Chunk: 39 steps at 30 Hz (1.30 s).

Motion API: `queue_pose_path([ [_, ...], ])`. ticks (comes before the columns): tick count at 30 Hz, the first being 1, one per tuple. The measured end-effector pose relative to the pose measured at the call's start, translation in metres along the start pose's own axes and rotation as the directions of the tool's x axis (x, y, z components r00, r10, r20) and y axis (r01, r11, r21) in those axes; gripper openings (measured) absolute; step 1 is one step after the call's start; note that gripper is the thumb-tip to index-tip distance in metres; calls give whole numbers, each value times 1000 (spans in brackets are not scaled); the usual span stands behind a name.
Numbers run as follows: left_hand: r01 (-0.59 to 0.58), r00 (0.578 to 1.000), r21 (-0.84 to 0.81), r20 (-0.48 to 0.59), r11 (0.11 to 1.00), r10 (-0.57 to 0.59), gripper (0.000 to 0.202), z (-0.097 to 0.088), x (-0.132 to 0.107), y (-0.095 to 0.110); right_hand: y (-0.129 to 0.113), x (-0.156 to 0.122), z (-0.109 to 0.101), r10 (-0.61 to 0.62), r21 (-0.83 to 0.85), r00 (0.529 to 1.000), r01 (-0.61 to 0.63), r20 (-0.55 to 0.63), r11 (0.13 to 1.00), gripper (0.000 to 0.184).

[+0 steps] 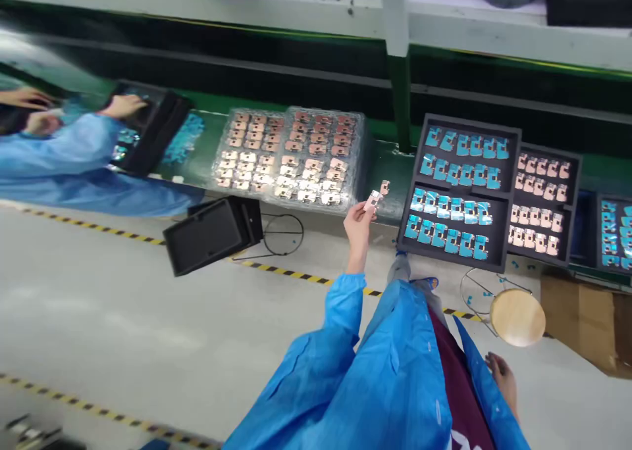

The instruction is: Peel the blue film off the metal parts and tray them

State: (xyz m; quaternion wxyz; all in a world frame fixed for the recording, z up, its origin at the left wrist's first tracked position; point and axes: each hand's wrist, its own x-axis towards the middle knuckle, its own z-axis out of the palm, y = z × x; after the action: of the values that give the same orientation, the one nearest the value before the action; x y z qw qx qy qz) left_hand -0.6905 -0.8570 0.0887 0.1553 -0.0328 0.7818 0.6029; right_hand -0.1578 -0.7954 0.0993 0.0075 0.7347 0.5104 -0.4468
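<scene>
My left hand (358,224) pinches a small flat copper-coloured metal plate (372,200) with a cut-out, at the front edge of the green bench. Just beyond it, a similar copper-coloured plate (384,187) lies on the bench. To the left are two clear plastic trays (283,155) holding rows of such plates. On the right stands a black tray (516,149) with rows of blue-covered plates (451,208). My right hand (501,374) hangs low by my side, away from the bench, its fingers loosely bent and apart, with nothing visible in them.
Further right are a black tray of copper-coloured plates (539,175) and another of blue pieces (616,233). A round stool (517,317) and a cardboard box (587,322) stand on the floor. At left, a co-worker's sleeve (64,154) reaches near a blue pile (184,138). A black tray (205,236) overhangs the aisle.
</scene>
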Motion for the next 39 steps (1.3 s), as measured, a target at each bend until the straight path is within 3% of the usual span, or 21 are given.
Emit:
queue_pose_path([
  [3,-99,989,-224,85,969,121,39,-34,-39,57,-73,13,-5,-234,21,969,237,-79,971,52],
  [5,-105,974,-255,168,961,151,35,-45,-62,92,-146,-3,0,-443,22,890,447,-108,894,53],
  [8,-90,933,-271,313,958,176,30,-45,-84,133,-259,-49,18,-684,131,728,684,-51,718,43],
  [11,-75,875,-256,446,964,187,27,-38,-96,159,-341,-89,44,-813,351,566,740,137,574,39],
  [13,-74,831,-228,524,971,187,25,-34,-100,171,-370,-101,61,-818,480,539,674,200,562,42],
  [18,-81,758,-155,632,985,162,29,-34,-101,191,-387,-107,81,-757,615,635,538,155,577,42],
  [22,21,726,-236,672,972,147,39,-31,-95,191,-391,-112,82,-722,663,684,493,105,564,40],
  [27,54,728,-226,675,973,116,37,-26,-92,193,-396,-120,86,-666,654,741,462,87,599,43],
  [30,43,743,-208,660,977,108,34,-27,-92,199,-396,-123,88,-654,665,749,436,105,606,44],
  [35,50,756,-199,648,979,93,32,-30,-91,205,-392,-124,88,-674,711,724,397,146,580,54],
  [39,33,749,-162,657,986,83,32,-30,-95,207,-394,-129,87,-714,633,693,510,98,582,43],
])
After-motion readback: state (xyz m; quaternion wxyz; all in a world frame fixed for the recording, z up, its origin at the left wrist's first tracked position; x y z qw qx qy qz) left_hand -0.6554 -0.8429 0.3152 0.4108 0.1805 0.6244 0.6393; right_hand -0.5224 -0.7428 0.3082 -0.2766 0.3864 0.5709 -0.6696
